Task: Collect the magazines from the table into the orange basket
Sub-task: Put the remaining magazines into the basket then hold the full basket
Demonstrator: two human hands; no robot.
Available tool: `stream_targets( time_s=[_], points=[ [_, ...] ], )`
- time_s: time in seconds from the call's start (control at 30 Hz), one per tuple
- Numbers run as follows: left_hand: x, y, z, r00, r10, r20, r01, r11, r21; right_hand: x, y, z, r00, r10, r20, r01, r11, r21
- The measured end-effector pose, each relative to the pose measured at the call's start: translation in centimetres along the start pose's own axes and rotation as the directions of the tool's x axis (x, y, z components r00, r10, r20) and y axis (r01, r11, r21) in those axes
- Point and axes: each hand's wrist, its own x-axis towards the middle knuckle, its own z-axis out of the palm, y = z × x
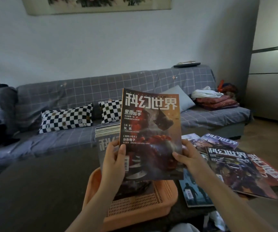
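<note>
Holding magazine (150, 131) titled 科幻世界 over orange basket (141, 203)

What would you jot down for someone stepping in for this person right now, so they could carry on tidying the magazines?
Left hand and right hand both grip one magazine, held upright above the orange basket.
Done: a stack of magazines already stands in the basket, behind the held one.
Left: lower the held magazine in, then collect the loose magazines spread on the table to the right of the basket.
</note>
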Motion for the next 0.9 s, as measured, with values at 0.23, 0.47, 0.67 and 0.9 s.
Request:
stream_targets(
  time_s=[0.23,0.47,0.67,0.9],
  points=[
    [-0.1,-2.9,-4.9,0.986,-0.154,0.061,0.15,0.986,0.066,1.1,2.2,3.9,0.997,0.083,0.011,-0.081,0.992,-0.095],
    [0.2,-7.1,-6.9,0.968,-0.25,-0.006,0.244,0.94,0.239,2.6,6.1,5.7,0.999,0.031,-0.032,-0.042,0.892,-0.449],
    [0.4,-9.3,-6.5,0.961,-0.258,-0.1,0.276,0.909,0.311,4.1,9.0,6.3,0.995,-0.053,-0.088,-0.017,0.762,-0.647],
    [0.7,-10.6,-6.1,0.961,-0.237,-0.142,0.275,0.86,0.429,5.2,11.1,6.2,0.973,-0.189,-0.131,0.008,0.597,-0.802]
  ],
)
